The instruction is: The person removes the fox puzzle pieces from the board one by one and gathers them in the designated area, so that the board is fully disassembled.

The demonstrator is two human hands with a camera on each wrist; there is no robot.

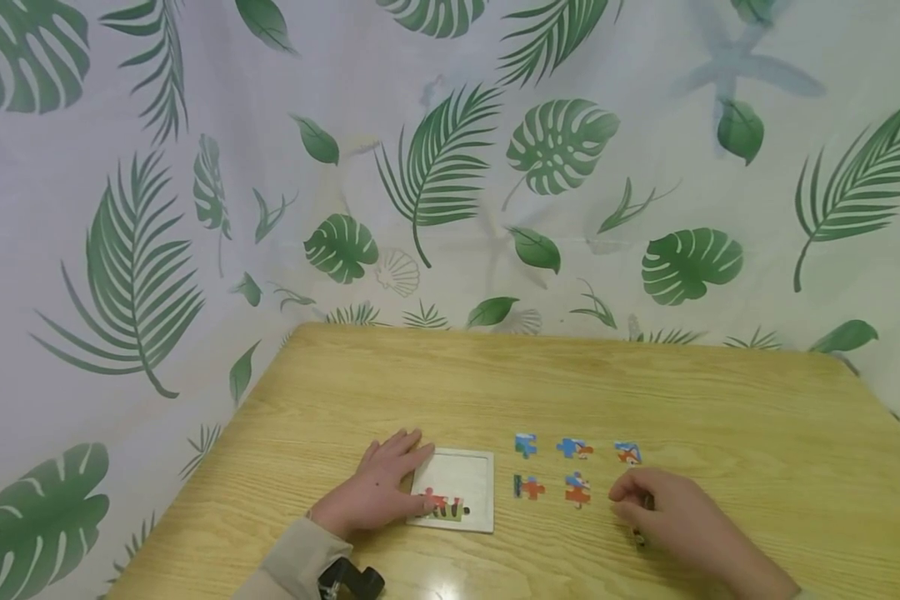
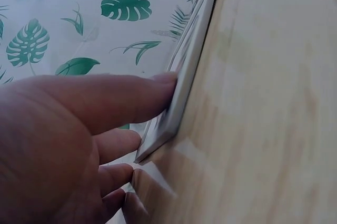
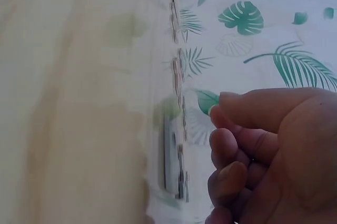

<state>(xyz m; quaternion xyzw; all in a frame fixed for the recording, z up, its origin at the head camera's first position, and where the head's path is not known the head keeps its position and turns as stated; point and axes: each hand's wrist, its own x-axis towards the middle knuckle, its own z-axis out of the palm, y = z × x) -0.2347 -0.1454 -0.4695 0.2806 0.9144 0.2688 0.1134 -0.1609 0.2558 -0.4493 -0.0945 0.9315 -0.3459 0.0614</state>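
Observation:
My left hand (image 1: 382,487) rests with spread fingers at the left side of a shallow white puzzle tray (image 1: 480,483). Its thumb lies over joined red and green puzzle pieces (image 1: 450,508) in the tray's lower left part. The left wrist view has that thumb against the tray's edge (image 2: 192,58). My right hand (image 1: 667,512) hovers at the right, fingers loosely bent, with nothing visible between thumb and fingertips. Partly hidden under it is a small puzzle piece (image 1: 639,538). Close by its fingertips lies an orange and blue piece (image 1: 577,490).
Between tray and right hand lie more loose pieces: a blue and green one (image 1: 525,444), a blue and orange one (image 1: 574,448), a fox-like one (image 1: 627,452) and a dark and orange one (image 1: 529,487). A leaf-patterned curtain (image 1: 450,275) hangs behind the wooden table (image 1: 420,375).

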